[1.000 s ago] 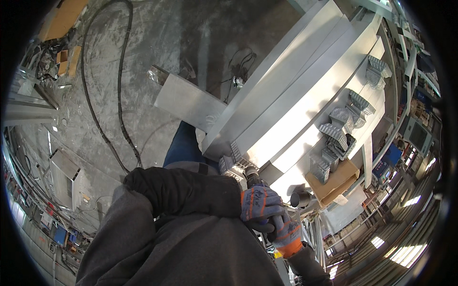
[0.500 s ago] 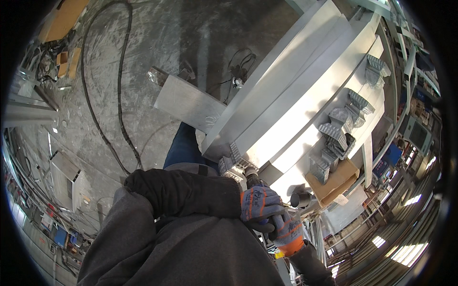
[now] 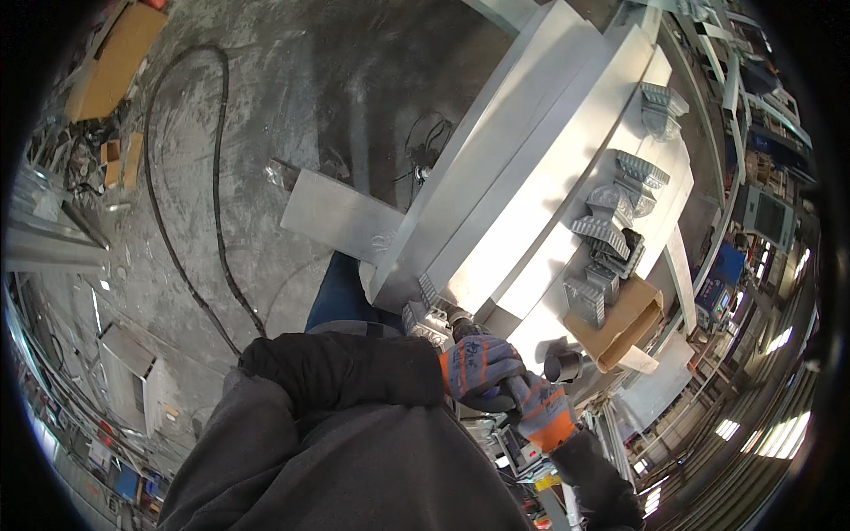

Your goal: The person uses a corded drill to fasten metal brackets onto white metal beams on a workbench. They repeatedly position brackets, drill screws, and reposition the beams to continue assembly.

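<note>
Hose: looped on the floor, well apart from my hands.
Near bracket: here's the piece in work, ribbed, against the near end of the pale beams; I'd judge it unfinished, with a tool aimed at it.
Power tool: nose right up by that bracket; contact, I can't tell.
Left hand: gloved, curled round the tool's body.
Right hand: gloved too, pressed against my left; what its fingers close on, I can't tell.
Dark round part: standing just beyond the right hand.
Loose brackets: several lying on the beams, none in hand, so I'd count those as undone.
Carton: just beside them, open.
Change: my view's swung since the earlier frame; beams and loose brackets sit further left, the near bracket lower, and my hands show nearer to it.
</note>
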A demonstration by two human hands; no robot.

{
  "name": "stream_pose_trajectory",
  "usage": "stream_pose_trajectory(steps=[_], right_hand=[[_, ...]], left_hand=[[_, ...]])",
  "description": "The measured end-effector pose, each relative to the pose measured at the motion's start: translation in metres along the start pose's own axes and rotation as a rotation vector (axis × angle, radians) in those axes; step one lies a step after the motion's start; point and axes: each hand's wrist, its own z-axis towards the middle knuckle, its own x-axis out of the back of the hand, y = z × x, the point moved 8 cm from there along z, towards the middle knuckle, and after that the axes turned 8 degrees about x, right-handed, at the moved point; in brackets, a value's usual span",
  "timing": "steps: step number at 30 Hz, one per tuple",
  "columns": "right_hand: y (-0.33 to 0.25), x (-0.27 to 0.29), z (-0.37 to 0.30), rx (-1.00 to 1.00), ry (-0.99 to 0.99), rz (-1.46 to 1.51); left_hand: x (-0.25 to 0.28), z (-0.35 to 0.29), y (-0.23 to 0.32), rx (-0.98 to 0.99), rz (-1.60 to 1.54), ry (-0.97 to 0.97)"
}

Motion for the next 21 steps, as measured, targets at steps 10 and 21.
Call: stream_pose_trajectory(steps=[10,21], right_hand=[[0.006,-0.006,-0.001,-0.139,0.046,-0.059],[-0.019,0.018,-0.059,-0.257,0.273,0.088]], left_hand=[[0.053,-0.036,-0.096,0.164,1.159,-0.707],[0.035,-0.048,-0.138,0.254,1.211,-0.728]])
